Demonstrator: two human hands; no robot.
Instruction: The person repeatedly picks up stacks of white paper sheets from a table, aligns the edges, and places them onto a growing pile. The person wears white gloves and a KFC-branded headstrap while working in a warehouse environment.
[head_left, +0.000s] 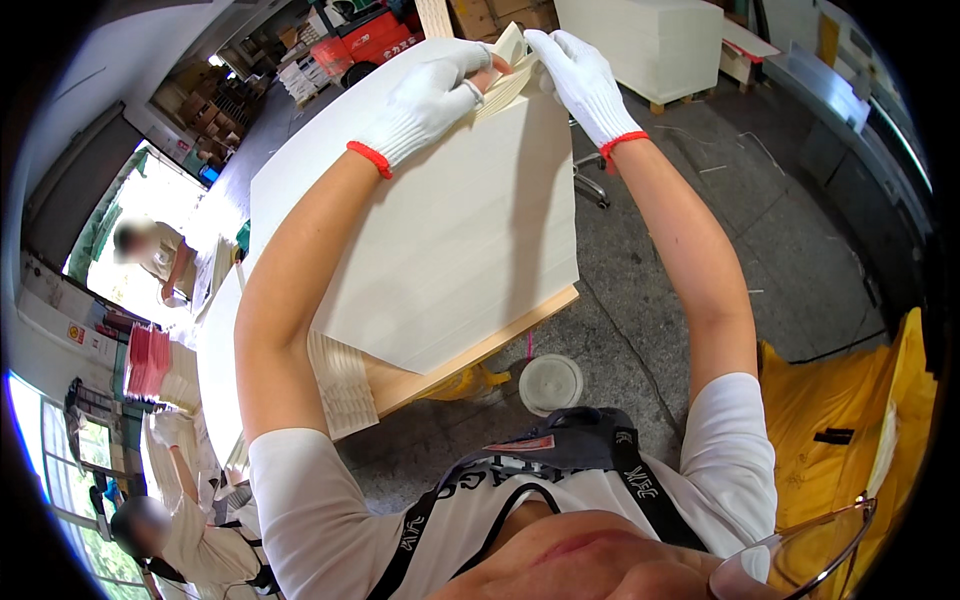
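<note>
A wide stack of large white paper sheets (pixel 440 240) lies on the wooden table before me. At its far right corner several sheets (pixel 497 100) are lifted and curled up, their edges fanned apart. My left hand (pixel 425 100), in a white knit glove with a red cuff and some bare fingertips, is closed on the curled sheets from the left. Gloved the same way, my right hand (pixel 580 85) grips their edge from the right, fingers bent over the corner. Part of the right thumb is hidden.
A wooden table edge (pixel 480 345) runs along the near side. Below it stands a white round bucket (pixel 551 385). Yellow cloth (pixel 840 440) hangs at right. A tall white paper stack (pixel 645 45) stands beyond. Two people (pixel 165 250) work at left; a red forklift (pixel 362 42) is behind.
</note>
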